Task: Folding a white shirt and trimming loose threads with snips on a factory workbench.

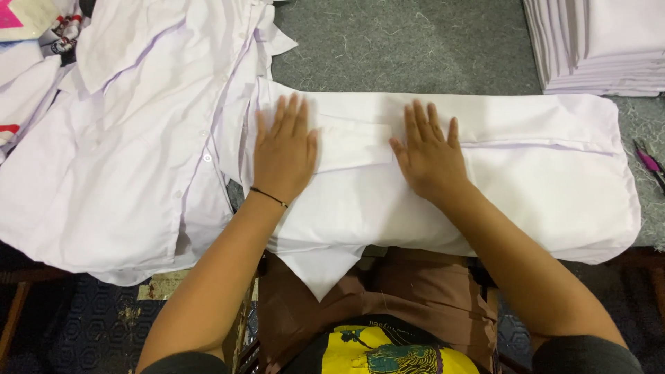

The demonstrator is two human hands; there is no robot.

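Note:
A white shirt (540,180) lies folded lengthwise across the grey table (415,48), one corner hanging off the near edge over my lap. My left hand (284,149) presses flat on its left part, fingers spread, a thin dark band at the wrist. My right hand (429,156) lies flat on the shirt's middle, just right of a folded strip of cloth (353,142) between the two hands. Neither hand grips anything.
A loose heap of white buttoned shirts (131,138) covers the table's left side. A neat stack of folded white shirts (603,45) stands at the back right. A pink-handled tool (650,161) lies at the right edge. Printed cloth (28,21) shows far left.

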